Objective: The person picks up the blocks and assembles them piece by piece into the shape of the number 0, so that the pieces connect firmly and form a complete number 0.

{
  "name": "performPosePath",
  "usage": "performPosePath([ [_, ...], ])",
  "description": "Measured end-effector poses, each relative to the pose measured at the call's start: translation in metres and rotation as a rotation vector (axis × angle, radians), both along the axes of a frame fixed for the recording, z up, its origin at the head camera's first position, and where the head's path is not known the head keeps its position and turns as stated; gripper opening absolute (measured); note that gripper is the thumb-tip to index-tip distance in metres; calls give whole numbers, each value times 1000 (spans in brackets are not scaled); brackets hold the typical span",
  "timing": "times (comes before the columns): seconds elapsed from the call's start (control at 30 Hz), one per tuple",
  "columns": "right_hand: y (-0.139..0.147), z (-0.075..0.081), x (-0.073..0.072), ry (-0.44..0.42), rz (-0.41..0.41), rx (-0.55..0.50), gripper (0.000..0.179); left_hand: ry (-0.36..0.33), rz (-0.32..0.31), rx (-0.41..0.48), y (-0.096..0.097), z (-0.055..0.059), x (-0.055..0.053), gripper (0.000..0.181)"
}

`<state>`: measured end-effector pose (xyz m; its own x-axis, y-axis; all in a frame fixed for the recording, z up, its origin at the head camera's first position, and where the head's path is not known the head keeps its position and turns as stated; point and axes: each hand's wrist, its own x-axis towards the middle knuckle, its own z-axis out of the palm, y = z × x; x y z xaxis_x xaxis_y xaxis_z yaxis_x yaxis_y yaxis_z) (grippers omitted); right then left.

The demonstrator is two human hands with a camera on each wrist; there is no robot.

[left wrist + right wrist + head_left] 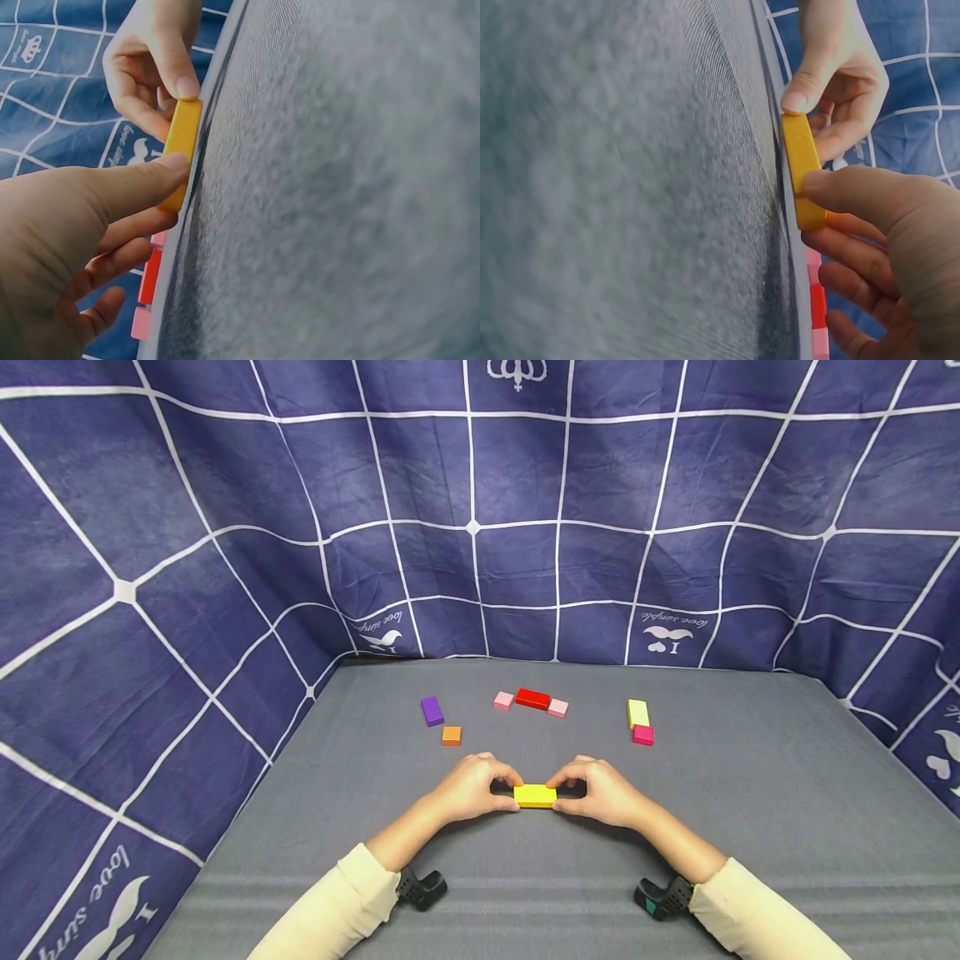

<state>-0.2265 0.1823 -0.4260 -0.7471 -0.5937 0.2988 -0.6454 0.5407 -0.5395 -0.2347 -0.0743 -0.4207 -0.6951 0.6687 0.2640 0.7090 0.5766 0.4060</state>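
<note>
A yellow rectangular block [535,796] lies level between both hands at the middle of the grey table. My left hand [476,787] pinches its left end between thumb and forefinger. At the other end, the thumb and forefinger of my right hand [600,791] pinch it the same way. Both wrist views show the yellow block [182,129] [802,154] close over the cloth, with the thumbs on its near side and the forefingers behind. The remaining fingers are loosely curled beside it.
Beyond the hands, a red block [533,699] lies between two pink blocks [504,700] [558,708]. Purple [432,711] and orange [452,736] blocks lie left; a pale yellow block [638,713] and a crimson block [643,735] touch at right. A blue checked curtain [517,568] borders the table.
</note>
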Motion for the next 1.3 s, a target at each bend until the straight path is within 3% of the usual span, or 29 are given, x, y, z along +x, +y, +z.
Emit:
performPosePath([
  [0.3,3,-5,1,-21,-10,-6,23,7,-10,25,2,-7,0,27],
  [0.67,6,-20,3,-23,14,-100,24,3,-23,84,-1,-18,2,27],
  [1.0,14,-12,-4,-76,39,-118,27,21,-21,107,-3,-19,3,29],
  [1.1,27,-6,-11,-47,3,-124,26,18,-12,102,-3,-19,3,29],
  [1.17,38,-3,-18,15,-44,-105,24,18,-10,101,-3,-19,3,30],
  [1.3,64,4,-29,128,-180,-20,21,14,-7,98,-3,-19,2,30],
])
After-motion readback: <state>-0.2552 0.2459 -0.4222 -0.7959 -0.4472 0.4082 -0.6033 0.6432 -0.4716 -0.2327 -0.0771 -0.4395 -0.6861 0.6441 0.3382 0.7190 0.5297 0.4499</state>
